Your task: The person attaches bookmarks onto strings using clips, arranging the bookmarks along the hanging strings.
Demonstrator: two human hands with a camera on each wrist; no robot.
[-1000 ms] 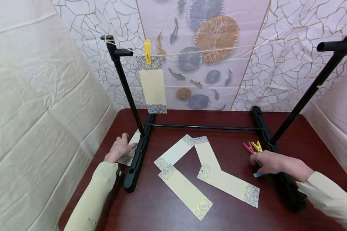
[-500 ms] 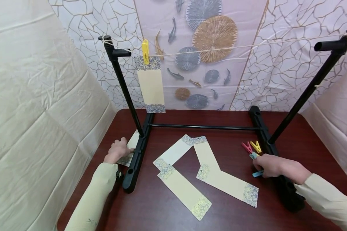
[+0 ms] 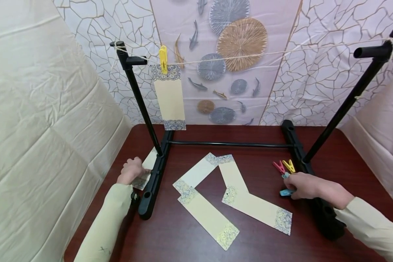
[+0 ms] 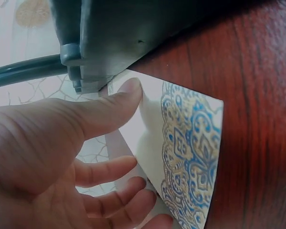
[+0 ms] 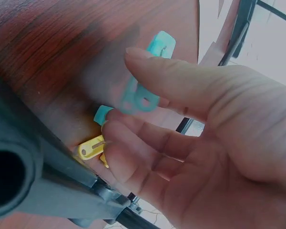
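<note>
In the head view my left hand (image 3: 132,171) is at a cream card (image 3: 149,160) partly hidden behind the stand's left foot. The left wrist view has the thumb over this card, whose blue-and-gold patterned end (image 4: 193,152) shows; the index fingertip is by the opposite edge, a gap between. On the right, my right hand (image 3: 302,185) is over a light-blue clothespin (image 3: 286,192). Its thumb touches the clothespin, blurred in the right wrist view, while the bent fingers stand apart from the thumb. Another teal clothespin (image 5: 103,114) is at the fingertips. Pink (image 3: 279,167) and yellow clothespins (image 3: 289,166) lie beyond.
Two overlapping pairs of patterned cards lie mid-table, the left pair (image 3: 207,216) and right pair (image 3: 257,211). A black stand (image 3: 141,105) carries a string (image 3: 249,56) across. One card (image 3: 168,98) hangs there under a yellow clothespin (image 3: 163,59). A patterned cloth (image 3: 239,87) covers the back.
My left thumb has drawn in from the stand's foot towards the fingers over the card. The light-blue clothespin under my right hand has shifted slightly left and away from me.
</note>
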